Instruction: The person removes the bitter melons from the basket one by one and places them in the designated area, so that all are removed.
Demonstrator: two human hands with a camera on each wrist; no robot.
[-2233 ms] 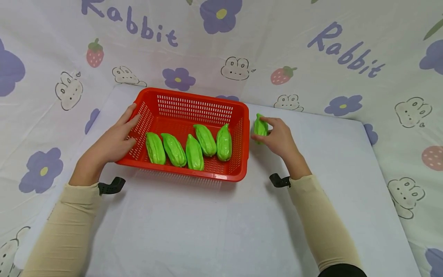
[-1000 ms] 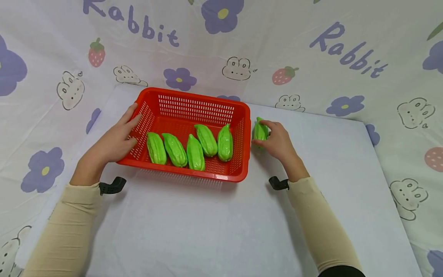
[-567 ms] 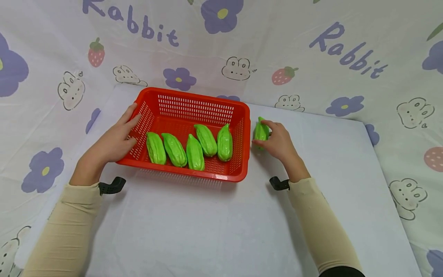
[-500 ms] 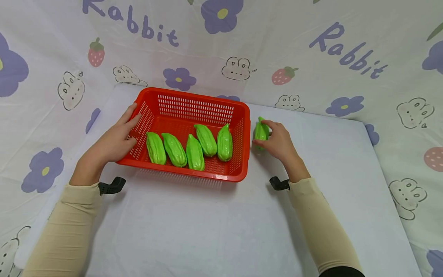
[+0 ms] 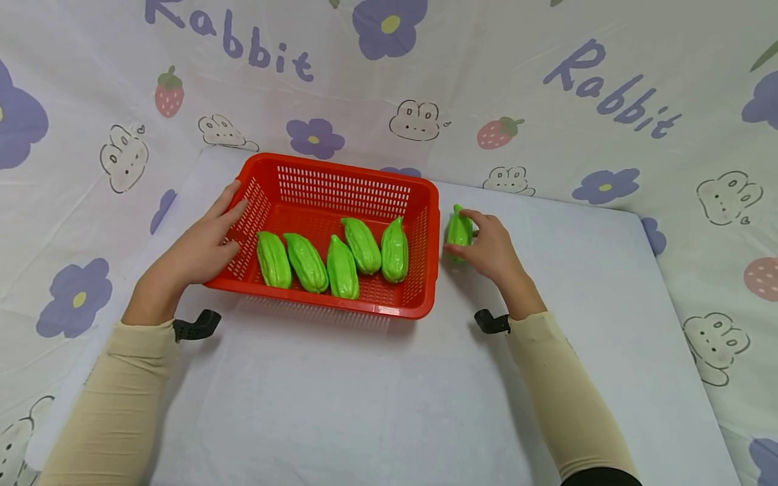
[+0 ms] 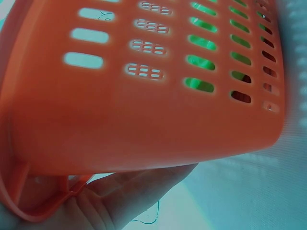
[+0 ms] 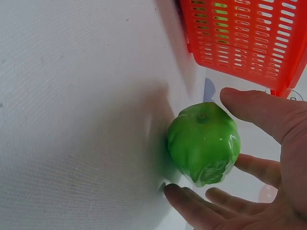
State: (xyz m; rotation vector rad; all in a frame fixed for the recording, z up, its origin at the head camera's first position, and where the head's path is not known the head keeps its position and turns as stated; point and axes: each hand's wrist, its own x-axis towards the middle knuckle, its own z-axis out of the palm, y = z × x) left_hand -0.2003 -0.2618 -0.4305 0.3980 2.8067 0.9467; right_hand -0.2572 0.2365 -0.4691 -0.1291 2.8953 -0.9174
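A red plastic basket point(image 5: 334, 307) stands on the white table with several glossy green bitter melons point(image 5: 343, 266) lying inside. My left hand point(image 5: 203, 246) grips its left end at the rim; in the left wrist view the basket's slotted wall point(image 6: 144, 110) covers part of that hand point(image 6: 120, 196). Right of the basket, one more ribbed bitter melon point(image 5: 458, 229) lies on the table. My right hand point(image 5: 489, 250) holds it loosely, thumb on the basket side and fingers round the far side. The right wrist view shows this melon point(image 7: 204, 143) end-on, between thumb and fingers.
White cloth covers the tabletop point(image 5: 340, 398). Behind it hangs a printed curtain point(image 5: 462, 81) with rabbits, flowers and strawberries. A small black camera mount sits on each wrist, the left one point(image 5: 197, 325) and the right one point(image 5: 491, 321).
Since the earliest frame, my right hand and its bitter melon have shifted slightly toward me. Over the last second both hands, the basket and the melons have stayed practically still.
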